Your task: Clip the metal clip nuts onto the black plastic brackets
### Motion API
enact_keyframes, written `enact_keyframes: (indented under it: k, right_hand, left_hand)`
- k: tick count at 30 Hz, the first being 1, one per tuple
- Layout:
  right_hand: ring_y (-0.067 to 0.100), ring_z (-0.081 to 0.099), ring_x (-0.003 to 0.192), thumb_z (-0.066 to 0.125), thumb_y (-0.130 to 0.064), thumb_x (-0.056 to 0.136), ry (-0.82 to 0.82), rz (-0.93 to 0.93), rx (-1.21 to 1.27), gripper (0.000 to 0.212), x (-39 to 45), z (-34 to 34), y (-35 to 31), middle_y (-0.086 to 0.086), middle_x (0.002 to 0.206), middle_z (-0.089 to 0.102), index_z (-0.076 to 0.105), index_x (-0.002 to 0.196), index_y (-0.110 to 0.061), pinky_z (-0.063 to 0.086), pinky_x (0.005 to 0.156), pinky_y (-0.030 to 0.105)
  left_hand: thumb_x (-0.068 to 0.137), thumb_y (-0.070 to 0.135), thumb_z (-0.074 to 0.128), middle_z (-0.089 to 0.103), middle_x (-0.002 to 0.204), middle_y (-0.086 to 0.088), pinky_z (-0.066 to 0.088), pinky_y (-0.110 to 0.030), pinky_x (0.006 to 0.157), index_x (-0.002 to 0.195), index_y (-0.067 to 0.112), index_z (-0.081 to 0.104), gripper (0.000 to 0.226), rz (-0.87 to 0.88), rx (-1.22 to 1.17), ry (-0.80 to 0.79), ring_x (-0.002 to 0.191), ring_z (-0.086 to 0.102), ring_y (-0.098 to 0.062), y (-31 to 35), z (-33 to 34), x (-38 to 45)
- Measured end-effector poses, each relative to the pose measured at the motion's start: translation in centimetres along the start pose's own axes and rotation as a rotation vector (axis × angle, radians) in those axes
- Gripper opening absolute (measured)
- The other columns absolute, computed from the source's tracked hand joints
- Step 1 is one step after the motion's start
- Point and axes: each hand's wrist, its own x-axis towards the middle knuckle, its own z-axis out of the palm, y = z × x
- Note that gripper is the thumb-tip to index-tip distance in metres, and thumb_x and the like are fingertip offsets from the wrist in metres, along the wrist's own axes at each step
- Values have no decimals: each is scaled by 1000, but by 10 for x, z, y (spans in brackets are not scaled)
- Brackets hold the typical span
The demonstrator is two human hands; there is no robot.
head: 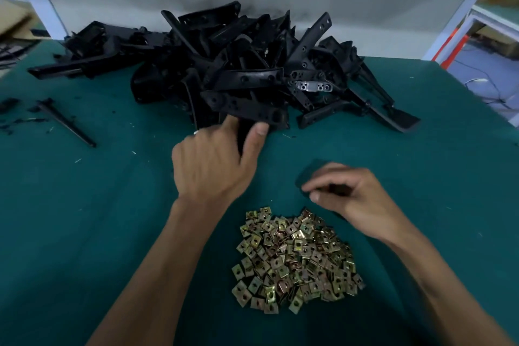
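Observation:
A big heap of black plastic brackets lies at the back of the green table. My left hand reaches to the heap's front edge and grips one black bracket between thumb and fingers. A pile of brass-coloured metal clip nuts sits close to me, between my forearms. Just behind that pile, to the right, my right hand hovers blurred, fingers curled. Whether it holds anything is unclear.
The green mat covers the table. A single long black part and black scraps lie at the left. One bracket juts out at the heap's right. A white frame and wall stand behind the heap.

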Motion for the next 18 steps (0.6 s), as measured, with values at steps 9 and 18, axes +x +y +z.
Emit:
enact_keyframes:
  k: [9,18]
  right_hand:
    - [13,55,90,83,-18,82,-94,-3,-135,24,-19,4,5,-12,98,57,67,87,-36,44,78,34]
    - [32,69,88,81,-19,74,65,11,277,16,-16,1,7,13,89,74,73,88,-24,55,83,40]
  left_hand:
    - [96,76,21,72,88,-2,45,-44,83,94,20,71,75,46,135,-308,85,66,-28,-2,27,-14]
    - [98,60,35,66,85,0,40,-35,68,94,19,59,48,127,-77,-249,77,61,-26,-7,38,-13]
